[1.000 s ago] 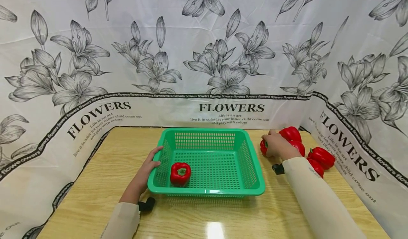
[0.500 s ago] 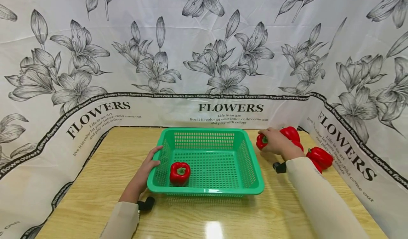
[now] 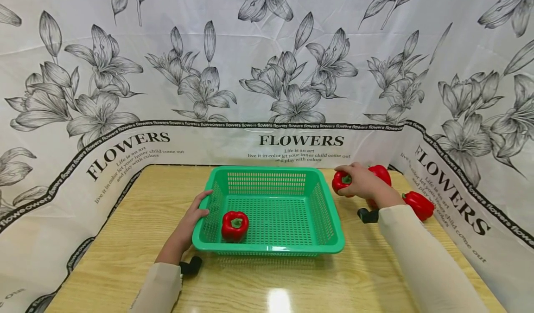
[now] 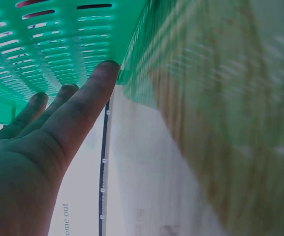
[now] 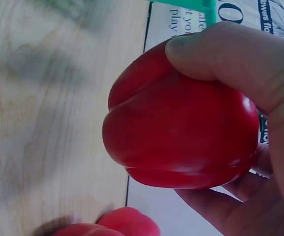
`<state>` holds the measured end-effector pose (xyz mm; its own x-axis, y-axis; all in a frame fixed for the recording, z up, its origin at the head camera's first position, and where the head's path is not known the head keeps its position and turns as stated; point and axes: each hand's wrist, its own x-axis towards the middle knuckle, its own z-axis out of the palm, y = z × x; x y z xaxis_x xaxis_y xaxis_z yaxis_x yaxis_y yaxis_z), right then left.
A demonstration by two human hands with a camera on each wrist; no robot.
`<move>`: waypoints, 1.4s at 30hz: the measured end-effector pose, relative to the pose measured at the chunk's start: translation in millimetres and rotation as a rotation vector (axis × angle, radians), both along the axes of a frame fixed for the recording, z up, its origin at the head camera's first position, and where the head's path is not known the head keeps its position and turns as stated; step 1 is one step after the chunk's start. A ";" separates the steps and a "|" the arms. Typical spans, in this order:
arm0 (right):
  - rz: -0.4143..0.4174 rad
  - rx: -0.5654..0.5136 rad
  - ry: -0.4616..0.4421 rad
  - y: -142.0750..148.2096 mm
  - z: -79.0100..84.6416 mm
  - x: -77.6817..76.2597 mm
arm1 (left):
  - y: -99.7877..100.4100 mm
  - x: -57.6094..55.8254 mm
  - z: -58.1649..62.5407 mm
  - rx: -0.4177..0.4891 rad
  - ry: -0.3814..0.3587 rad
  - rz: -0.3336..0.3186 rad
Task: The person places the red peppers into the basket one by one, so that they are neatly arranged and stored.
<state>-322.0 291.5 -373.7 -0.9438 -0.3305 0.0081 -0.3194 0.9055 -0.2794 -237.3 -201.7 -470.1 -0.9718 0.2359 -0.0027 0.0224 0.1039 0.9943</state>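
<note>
A green plastic basket (image 3: 288,248) stands mid-table with one red bell pepper (image 3: 235,226) upright in its near left corner. My left hand (image 3: 188,225) holds the basket's left side, two digits at the rim; the left wrist view shows other fingers (image 4: 80,110) stretched against the slotted outer wall. To the basket's right, my right hand (image 3: 362,182) grips a second red bell pepper (image 5: 181,118), its stem facing left in the head view. The thumb presses its top side and the other fingers curl round its far side, partly hidden.
More red bell peppers lie on the wooden table at the right: one pepper (image 3: 380,174) behind my right hand and another pepper (image 3: 419,205) beyond the sleeve. A flower-printed cloth (image 3: 304,146) walls the table at the back and sides.
My right hand has shifted slightly left with the gripped pepper, away from the pile and nearer to the basket's right rim. The left hand and basket stay in place.
</note>
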 end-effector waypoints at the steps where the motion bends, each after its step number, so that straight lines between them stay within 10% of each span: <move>1: 0.002 0.003 -0.001 -0.6 1.4 0.7 | -0.1 0.0 0.1 -0.001 0.001 0.000; 42: 0.200 0.050 0.042 -59.1 75.1 13.6 | -0.3 -0.1 0.3 0.011 -0.013 0.008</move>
